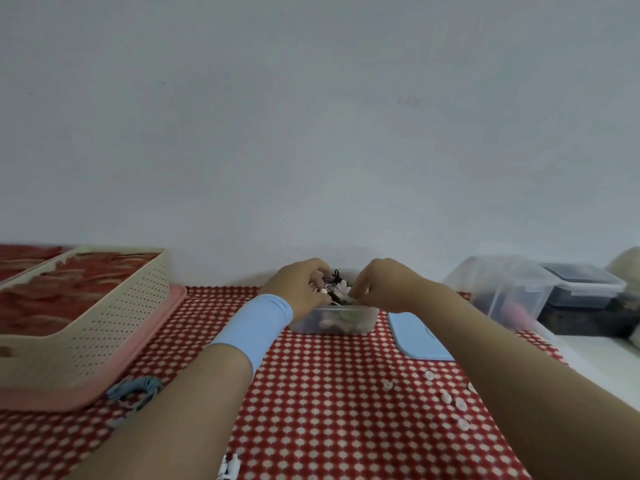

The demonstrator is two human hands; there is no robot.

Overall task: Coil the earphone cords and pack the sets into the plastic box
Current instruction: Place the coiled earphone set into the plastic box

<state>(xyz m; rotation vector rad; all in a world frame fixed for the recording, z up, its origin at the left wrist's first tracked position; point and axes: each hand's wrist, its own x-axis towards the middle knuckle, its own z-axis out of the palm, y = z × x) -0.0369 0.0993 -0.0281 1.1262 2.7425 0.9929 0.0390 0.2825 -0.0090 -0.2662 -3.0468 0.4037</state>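
A small clear plastic box [360, 318] stands at the far middle of the red-and-white checked cloth, heaped with coiled earphone sets [334, 287] in white, black and purple. My left hand [301, 284], with a blue wristband, curls over the box's left side and its fingers hold the heap. My right hand [381, 282] reaches over the right side and pinches white earphone cord at the top of the heap. The box's blue lid [415, 337] lies flat just right of it. A blue coiled cord [136, 391] rests near the left basket.
A cream perforated basket [86, 327] sits in a pink tray at the left. Clear lidded containers [505, 289] and a dark box [585, 296] stand at the right. Several small white round pieces [446, 398] lie on the cloth at right; a white item [230, 465] lies at the bottom edge.
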